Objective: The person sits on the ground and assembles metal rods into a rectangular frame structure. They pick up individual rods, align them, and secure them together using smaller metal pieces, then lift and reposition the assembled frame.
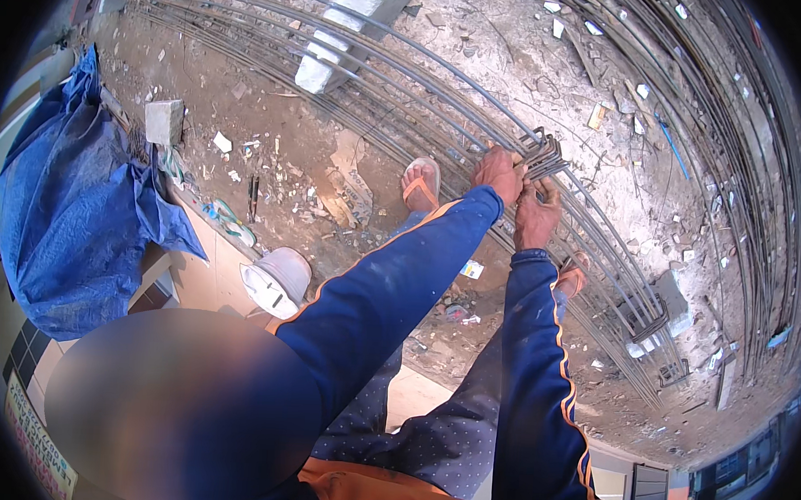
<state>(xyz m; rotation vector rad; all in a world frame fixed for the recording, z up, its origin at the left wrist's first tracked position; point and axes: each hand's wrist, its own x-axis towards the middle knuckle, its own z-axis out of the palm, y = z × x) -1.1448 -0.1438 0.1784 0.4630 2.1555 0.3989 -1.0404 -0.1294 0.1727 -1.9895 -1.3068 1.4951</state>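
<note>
Long steel reinforcing bars (pixel 427 87) run in a bundle from the far left down to the near right. A cluster of bent square steel stirrups (pixel 545 149) sits around the bars, close together. My left hand (pixel 498 174) is closed at the left side of the stirrups, fingers curled against them. Just to its right, my right hand (pixel 537 217) pinches at their near edge with thumb and fingers bent. The fingertips of both hands are partly hidden by the steel. More stirrups (pixel 650 328) hang together on the bars farther right.
A concrete block (pixel 353 32) lies under the bars at the far left, another (pixel 672 302) at the right. Many loose bars (pixel 689 93) lie along the right. A white bucket (pixel 277 280) and a blue tarp (pixel 86 206) are at left. My sandalled feet (pixel 419 184) stand beside the bars.
</note>
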